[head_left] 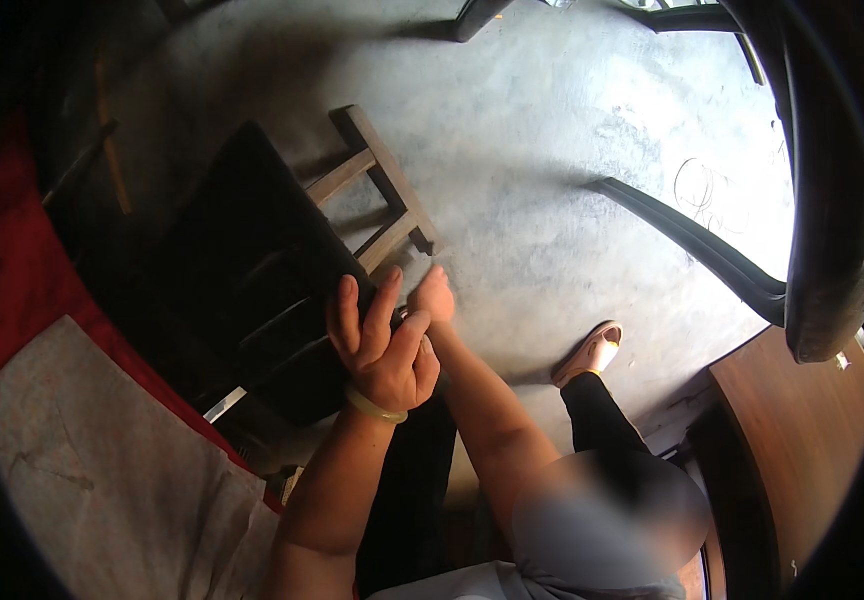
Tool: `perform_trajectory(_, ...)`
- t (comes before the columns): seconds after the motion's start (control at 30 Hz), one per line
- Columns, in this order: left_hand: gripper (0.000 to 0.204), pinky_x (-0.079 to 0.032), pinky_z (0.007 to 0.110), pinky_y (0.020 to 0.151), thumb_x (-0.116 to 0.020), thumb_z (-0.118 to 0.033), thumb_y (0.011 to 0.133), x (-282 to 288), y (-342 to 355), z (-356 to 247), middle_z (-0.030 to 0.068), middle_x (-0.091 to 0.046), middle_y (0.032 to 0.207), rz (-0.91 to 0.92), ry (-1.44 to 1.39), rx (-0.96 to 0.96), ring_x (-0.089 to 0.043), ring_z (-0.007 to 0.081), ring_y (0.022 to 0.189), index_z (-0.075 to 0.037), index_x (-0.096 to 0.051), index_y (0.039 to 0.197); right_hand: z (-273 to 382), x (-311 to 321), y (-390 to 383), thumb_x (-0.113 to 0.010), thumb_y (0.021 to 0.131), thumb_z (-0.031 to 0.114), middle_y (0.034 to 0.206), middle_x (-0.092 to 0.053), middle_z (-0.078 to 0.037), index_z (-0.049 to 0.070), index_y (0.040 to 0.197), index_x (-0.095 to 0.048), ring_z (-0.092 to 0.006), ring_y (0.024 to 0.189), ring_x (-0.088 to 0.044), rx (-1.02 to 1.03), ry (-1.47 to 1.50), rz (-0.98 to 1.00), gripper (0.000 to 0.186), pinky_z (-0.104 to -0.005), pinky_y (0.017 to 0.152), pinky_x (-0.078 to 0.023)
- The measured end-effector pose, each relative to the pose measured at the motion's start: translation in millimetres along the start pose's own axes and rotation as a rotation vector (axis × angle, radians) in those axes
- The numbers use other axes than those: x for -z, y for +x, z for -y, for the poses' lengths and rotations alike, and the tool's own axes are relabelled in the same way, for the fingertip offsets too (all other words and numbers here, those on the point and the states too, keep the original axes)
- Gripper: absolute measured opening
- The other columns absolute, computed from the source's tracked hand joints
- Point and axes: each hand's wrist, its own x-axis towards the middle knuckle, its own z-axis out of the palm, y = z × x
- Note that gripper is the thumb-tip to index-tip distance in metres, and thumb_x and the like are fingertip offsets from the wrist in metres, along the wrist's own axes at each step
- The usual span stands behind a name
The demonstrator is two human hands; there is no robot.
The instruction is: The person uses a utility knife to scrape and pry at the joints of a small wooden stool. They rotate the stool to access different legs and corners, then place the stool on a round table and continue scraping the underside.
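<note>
While my left hand [384,345] grips the black panel's [242,290] near edge (long axis running away leftward), my right hand [432,295] rests loosely curled just beside it.

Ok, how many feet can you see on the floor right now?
1. A foot in a light sandal rests on the grey concrete floor, right of the right hand and left hand. The other foot may be hidden behind the arms and black trousers.
</note>
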Motion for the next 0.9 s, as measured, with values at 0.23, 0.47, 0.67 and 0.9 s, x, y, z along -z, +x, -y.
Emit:
perform_trajectory(0.23,0.024,-0.019,0.054,0.106,-0.049,-0.024,0.083,0,3,2,0.0196,-0.049,0.132,0.002,0.019,-0.009,-0.024,0.0459,0.132,-0.006,-0.065,0.087,12,-4,-5,-0.048,0.086,0.010,0.106,-0.057,-0.023,0.002,0.104,-0.045,-0.0400,0.093,-0.061,0.011,-0.063,-0.029,0.020,-0.0452,0.077,-0.051)
perform_trajectory(0.47,0.022,-0.018,0.055,0.107,-0.049,-0.021,0.082,3,2,-2,0.0201,-0.048,0.132,0.014,0.010,0.010,-0.024,0.0464,0.132,-0.006,-0.065,0.087,16,6,3,-0.049,0.085,0.008,0.106,-0.056,-0.024,0.000,0.103,-0.044,-0.0400,0.092,-0.061,0.007,-0.077,-0.034,0.020,-0.0436,0.076,-0.052)
perform_trajectory(0.67,0.023,-0.019,0.055,0.107,-0.049,-0.022,0.084,4,-1,0,0.0202,-0.050,0.130,-0.002,-0.004,0.000,-0.025,0.0460,0.131,-0.006,-0.065,0.085,45,15,-12,-0.049,0.087,0.011,0.108,-0.057,-0.023,0.001,0.105,-0.045,-0.0396,0.092,-0.062,0.009,-0.197,-0.030,0.021,-0.0432,0.077,-0.052)
perform_trajectory(0.9,0.020,-0.018,0.055,0.107,-0.051,-0.018,0.081,-2,9,3,0.0206,-0.050,0.129,-0.001,0.009,0.031,-0.025,0.0467,0.131,-0.006,-0.065,0.087,-14,5,-21,-0.049,0.088,0.016,0.106,-0.058,-0.023,0.002,0.106,-0.045,-0.0411,0.093,-0.061,-0.020,-0.061,-0.027,0.023,-0.0459,0.077,-0.051)
